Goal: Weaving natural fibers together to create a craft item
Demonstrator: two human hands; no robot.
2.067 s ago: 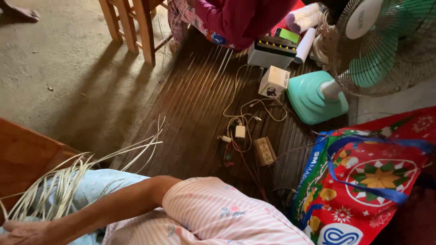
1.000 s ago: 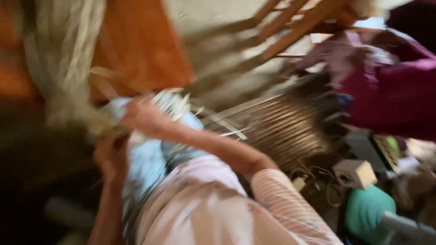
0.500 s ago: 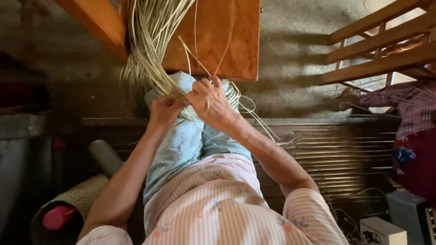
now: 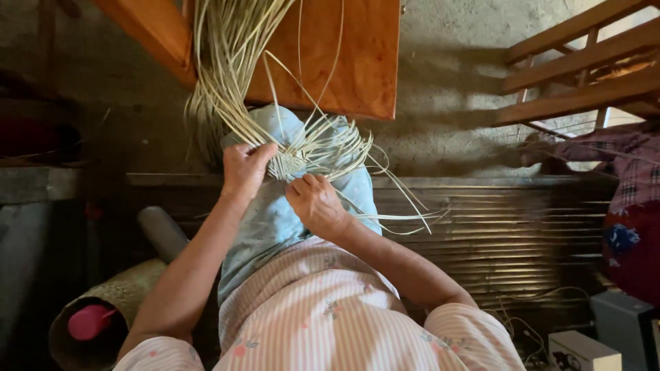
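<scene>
A small woven patch of pale straw strips rests on my knees, which are covered in light blue cloth. Many loose strips fan up and away from it, others spread to the right. My left hand grips the strips at the patch's left edge. My right hand pinches strips just below the patch, fingers curled on them.
An orange wooden board stands beyond my knees. A slatted bamboo floor runs to the right, with wooden chair legs and another person's patterned clothes there. A rolled mat with a pink object lies lower left. A small white box sits lower right.
The view swung from the floor with cables and a fan to my lap. Since half a second ago my right hand slid down off the patch toward me, uncovering the weave.
</scene>
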